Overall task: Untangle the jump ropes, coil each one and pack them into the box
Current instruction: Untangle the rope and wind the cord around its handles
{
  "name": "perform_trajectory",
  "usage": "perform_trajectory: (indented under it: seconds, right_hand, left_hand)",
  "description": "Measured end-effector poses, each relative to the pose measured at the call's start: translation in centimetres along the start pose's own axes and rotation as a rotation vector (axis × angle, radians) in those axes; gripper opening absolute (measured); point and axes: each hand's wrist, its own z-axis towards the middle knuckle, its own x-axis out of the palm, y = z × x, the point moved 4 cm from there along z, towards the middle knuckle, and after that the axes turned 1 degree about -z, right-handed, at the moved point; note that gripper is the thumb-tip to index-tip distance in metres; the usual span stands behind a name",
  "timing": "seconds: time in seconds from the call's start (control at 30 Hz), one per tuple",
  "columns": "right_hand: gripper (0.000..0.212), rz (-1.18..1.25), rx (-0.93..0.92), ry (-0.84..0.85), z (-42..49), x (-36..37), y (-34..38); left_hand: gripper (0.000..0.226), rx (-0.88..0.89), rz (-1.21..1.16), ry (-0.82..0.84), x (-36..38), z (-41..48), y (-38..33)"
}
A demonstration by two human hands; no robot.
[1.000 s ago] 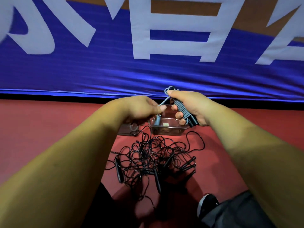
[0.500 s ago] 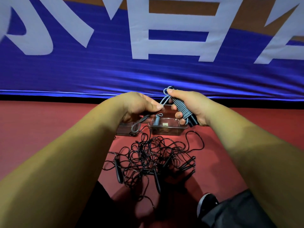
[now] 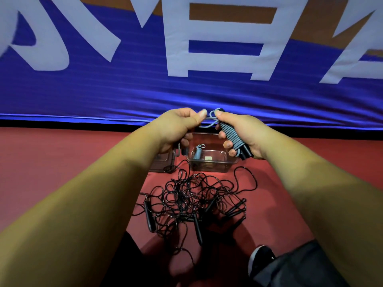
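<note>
Grey jump rope (image 3: 233,136): wound in tight turns round its own black handles, held in the air just above the far rim of the clear box (image 3: 209,167). We note the right hand (image 3: 246,133) gripping this bundle, fingers (image 3: 228,145) curled round the turns and the thumb pressing down at the top end. The left hand (image 3: 178,127) pinches the rope's loose tail between thumb and fingers, next to a small loop at the top of the bundle.

Step in hand, as we judge it: locking off the coil (tail through loop, or close to it; the exact path is too small to read). The next move calls for a steady pull on the tail while the right hand keeps the turns from slipping, then lowering the bundle into the box.

Inside the box lies one finished grey coil (image 3: 198,153). In front of the box, on the red floor (image 3: 62,166), sits the tangle of black ropes (image 3: 192,195), handles poking out, so most of the work remains. Behind everything hangs a blue banner (image 3: 124,96). A dark shoe (image 3: 261,255) shows at lower right.
</note>
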Motion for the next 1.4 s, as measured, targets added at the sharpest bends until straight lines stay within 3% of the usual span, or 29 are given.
perform_trajectory:
  seconds: [0.27,0.43,0.63,0.77,0.97,1.17,1.27,1.4]
  right_hand:
    - [0.046,-0.044,-0.048,-0.062,0.3,-0.2,0.4]
    - [0.047,-0.101,-0.091,-0.123,0.5,-0.5,0.4]
    - [0.048,-0.161,-0.067,-0.208,0.8,-1.2,0.0]
    - [0.042,-0.17,-0.036,-0.228,0.6,-2.0,-0.3]
    - [0.044,-0.171,0.019,-0.261,0.6,-2.8,-1.1]
    - [0.042,-0.067,0.054,-0.284,0.6,-2.8,-1.2]
    - [0.044,0.003,0.067,-0.275,0.8,-2.7,-1.1]
    - [0.045,0.051,0.073,-0.23,1.3,-2.1,-0.8]
  left_hand:
    - [0.054,-0.179,-0.101,0.121,0.8,-0.8,-1.0]
    - [0.045,-0.28,-0.174,0.146,0.2,-0.7,-0.7]
    - [0.034,-0.314,-0.04,0.044,-0.2,-0.8,-1.1]
    - [0.026,-0.251,0.154,-0.034,-0.6,-1.4,-1.4]
    - [0.053,-0.132,0.469,-0.148,-1.7,-1.6,-2.1]
    - [0.057,0.099,0.779,-0.375,-1.9,-2.0,-3.9]
    - [0.058,0.217,0.745,-0.474,-2.0,-2.4,-4.5]
    - [0.045,0.204,0.383,-0.558,-3.0,-2.5,-5.1]
